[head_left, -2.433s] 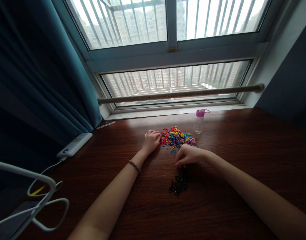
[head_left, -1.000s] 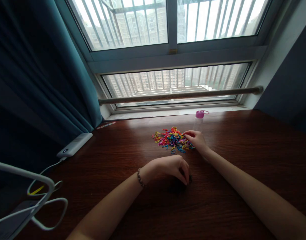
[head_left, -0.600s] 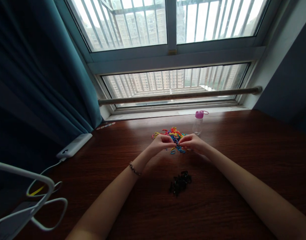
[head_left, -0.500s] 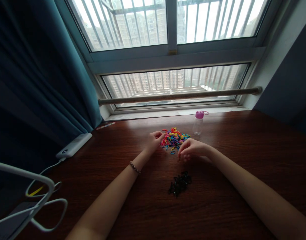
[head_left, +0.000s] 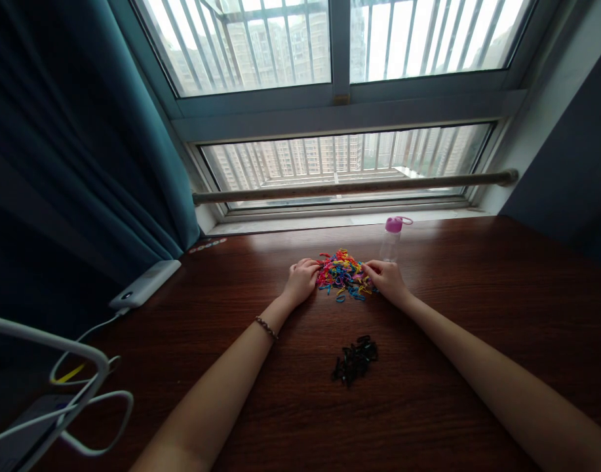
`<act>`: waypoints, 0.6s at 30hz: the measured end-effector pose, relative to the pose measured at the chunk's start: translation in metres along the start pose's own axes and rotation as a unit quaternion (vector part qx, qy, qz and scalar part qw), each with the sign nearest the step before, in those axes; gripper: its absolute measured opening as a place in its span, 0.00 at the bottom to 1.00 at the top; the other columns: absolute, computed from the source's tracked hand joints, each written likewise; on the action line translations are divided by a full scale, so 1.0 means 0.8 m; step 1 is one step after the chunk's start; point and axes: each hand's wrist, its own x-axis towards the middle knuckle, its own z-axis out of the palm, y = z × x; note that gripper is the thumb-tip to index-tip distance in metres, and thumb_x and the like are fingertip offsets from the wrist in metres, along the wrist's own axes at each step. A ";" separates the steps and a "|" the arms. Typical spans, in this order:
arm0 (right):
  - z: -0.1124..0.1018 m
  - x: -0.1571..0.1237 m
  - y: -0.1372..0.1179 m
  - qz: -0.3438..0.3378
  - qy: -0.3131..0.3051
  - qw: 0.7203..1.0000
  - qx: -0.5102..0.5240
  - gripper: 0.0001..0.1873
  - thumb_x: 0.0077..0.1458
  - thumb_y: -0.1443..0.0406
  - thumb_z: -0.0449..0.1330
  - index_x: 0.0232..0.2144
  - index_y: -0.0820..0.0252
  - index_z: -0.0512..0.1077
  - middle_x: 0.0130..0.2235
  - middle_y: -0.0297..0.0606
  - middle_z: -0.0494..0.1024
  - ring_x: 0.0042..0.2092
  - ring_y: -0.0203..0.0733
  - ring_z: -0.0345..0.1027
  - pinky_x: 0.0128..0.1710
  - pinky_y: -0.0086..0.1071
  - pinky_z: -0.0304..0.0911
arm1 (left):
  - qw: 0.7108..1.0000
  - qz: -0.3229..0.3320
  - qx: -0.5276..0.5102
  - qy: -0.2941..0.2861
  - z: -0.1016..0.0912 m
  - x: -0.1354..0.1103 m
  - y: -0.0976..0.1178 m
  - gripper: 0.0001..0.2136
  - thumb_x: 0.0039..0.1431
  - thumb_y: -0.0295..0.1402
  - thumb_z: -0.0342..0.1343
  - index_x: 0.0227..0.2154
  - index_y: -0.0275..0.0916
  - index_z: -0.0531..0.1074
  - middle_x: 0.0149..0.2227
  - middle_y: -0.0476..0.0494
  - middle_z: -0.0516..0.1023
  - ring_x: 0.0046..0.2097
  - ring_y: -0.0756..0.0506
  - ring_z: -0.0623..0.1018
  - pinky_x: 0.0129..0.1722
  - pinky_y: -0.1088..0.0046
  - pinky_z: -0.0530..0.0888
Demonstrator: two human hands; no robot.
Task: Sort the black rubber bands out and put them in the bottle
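Observation:
A heap of small, bright elastic hair ties (head_left: 343, 271) in red, yellow, blue and pink lies on the wooden table. At its left edge is my left hand (head_left: 301, 278), fingers bent and pressed together, the tips touching the heap. My right hand (head_left: 386, 278) reaches the right side of the heap with thumb and forefinger pinched at the ties. Whatever either set of fingertips holds is too small to make out. Nearer to me sits a separate, smaller pile of black hair ties (head_left: 355, 360), which neither hand touches.
Just behind my right hand stands a clear bottle with a pink cap (head_left: 393, 225). On the left are a white power bank (head_left: 145, 284) with a cable and a curved white stand (head_left: 96, 359). A window with a rail (head_left: 354, 190) borders the table's far side.
My right hand has moved away from me, from the heap's near right side to its right edge. My left hand has shifted slightly, its fingers now more curled at the heap.

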 end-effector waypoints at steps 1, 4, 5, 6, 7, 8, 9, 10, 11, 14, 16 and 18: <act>-0.001 0.000 -0.001 0.003 0.013 1.000 -0.005 0.17 0.52 0.58 0.50 0.23 0.61 0.74 0.20 0.34 0.74 0.22 0.35 0.65 0.24 0.26 0.54 | 1.000 -0.002 -0.003 0.010 0.000 0.000 -0.001 0.09 0.54 0.28 0.48 0.35 0.39 0.73 0.42 0.44 0.73 0.48 0.44 0.68 0.47 0.63 0.64; -0.004 0.003 0.000 0.026 0.051 0.998 -0.016 0.17 0.51 0.58 0.51 0.24 0.61 0.74 0.21 0.35 0.74 0.22 0.35 0.64 0.24 0.26 0.54 | 0.998 -0.016 -0.026 0.062 0.000 0.001 -0.004 0.08 0.51 0.27 0.51 0.33 0.36 0.72 0.38 0.41 0.73 0.42 0.45 0.70 0.44 0.67 0.67; -0.004 0.004 0.002 0.032 0.057 0.998 -0.022 0.16 0.51 0.58 0.52 0.25 0.61 0.75 0.21 0.35 0.74 0.23 0.35 0.65 0.24 0.26 0.54 | 0.996 -0.023 -0.038 0.083 -0.001 0.001 -0.005 0.07 0.51 0.27 0.52 0.32 0.36 0.72 0.37 0.42 0.73 0.40 0.45 0.71 0.43 0.68 0.68; -0.005 0.004 0.004 0.036 0.056 0.997 -0.029 0.15 0.50 0.58 0.53 0.25 0.60 0.75 0.22 0.35 0.74 0.23 0.35 0.65 0.24 0.27 0.55 | 0.993 -0.033 -0.052 0.103 -0.002 0.000 -0.005 0.06 0.50 0.27 0.52 0.31 0.36 0.72 0.35 0.42 0.73 0.38 0.46 0.72 0.41 0.69 0.69; -0.004 0.005 0.006 0.038 0.049 0.997 -0.038 0.13 0.49 0.59 0.53 0.26 0.60 0.75 0.23 0.35 0.75 0.24 0.36 0.65 0.25 0.27 0.56 | 0.990 -0.044 -0.067 0.120 -0.003 0.000 -0.005 0.05 0.50 0.28 0.53 0.29 0.36 0.72 0.33 0.43 0.73 0.36 0.46 0.72 0.39 0.70 0.70; -0.003 0.005 0.009 0.037 0.038 0.997 -0.049 0.12 0.49 0.60 0.54 0.27 0.59 0.75 0.24 0.35 0.75 0.25 0.36 0.66 0.26 0.27 0.57 | 0.986 -0.055 -0.084 0.132 -0.005 0.000 -0.004 0.04 0.50 0.29 0.53 0.28 0.36 0.71 0.32 0.44 0.73 0.34 0.47 0.72 0.37 0.70 0.70; -0.002 0.005 0.012 0.034 0.025 0.997 -0.063 0.10 0.48 0.61 0.55 0.28 0.59 0.75 0.25 0.35 0.76 0.26 0.36 0.66 0.28 0.27 0.58 | 0.983 -0.066 -0.101 0.139 -0.006 0.000 -0.002 0.03 0.50 0.29 0.53 0.27 0.36 0.71 0.30 0.45 0.73 0.33 0.48 0.73 0.35 0.71 0.71; -0.001 0.005 0.015 0.027 0.012 0.997 -0.078 0.10 0.48 0.62 0.55 0.29 0.58 0.75 0.27 0.35 0.76 0.27 0.37 0.66 0.29 0.28 0.58 | 0.980 -0.073 -0.119 0.141 -0.007 -0.001 0.000 0.04 0.50 0.30 0.53 0.27 0.36 0.70 0.29 0.45 0.73 0.31 0.48 0.73 0.34 0.72 0.71; 0.001 0.004 0.017 0.016 0.001 0.995 -0.094 0.09 0.48 0.64 0.55 0.31 0.58 0.75 0.30 0.35 0.76 0.29 0.37 0.67 0.31 0.29 0.59 | 0.978 -0.074 -0.137 0.139 -0.009 -0.001 0.005 0.04 0.51 0.30 0.53 0.27 0.36 0.70 0.29 0.46 0.73 0.30 0.49 0.73 0.33 0.73 0.71; 0.006 0.004 0.023 -0.025 -0.021 0.990 -0.135 0.10 0.49 0.67 0.55 0.33 0.57 0.74 0.35 0.36 0.76 0.35 0.39 0.65 0.37 0.30 0.58 | 0.974 -0.028 -0.191 0.116 -0.013 -0.004 0.027 0.06 0.51 0.30 0.53 0.32 0.36 0.71 0.30 0.45 0.74 0.31 0.49 0.73 0.34 0.73 0.71; 0.008 0.003 0.025 -0.040 -0.032 0.987 -0.152 0.09 0.49 0.68 0.55 0.32 0.56 0.74 0.35 0.36 0.75 0.37 0.40 0.64 0.40 0.31 0.58 | 0.970 0.037 -0.227 0.075 -0.017 -0.006 0.050 0.07 0.52 0.29 0.52 0.34 0.35 0.71 0.32 0.44 0.75 0.34 0.49 0.74 0.37 0.73 0.70; 0.008 0.003 0.026 -0.044 -0.036 0.985 -0.162 0.08 0.49 0.68 0.55 0.30 0.57 0.75 0.34 0.37 0.75 0.37 0.40 0.63 0.40 0.32 0.57 | 0.961 0.094 -0.261 0.003 -0.020 -0.009 0.075 0.07 0.53 0.29 0.52 0.31 0.35 0.73 0.33 0.42 0.75 0.36 0.49 0.73 0.39 0.73 0.69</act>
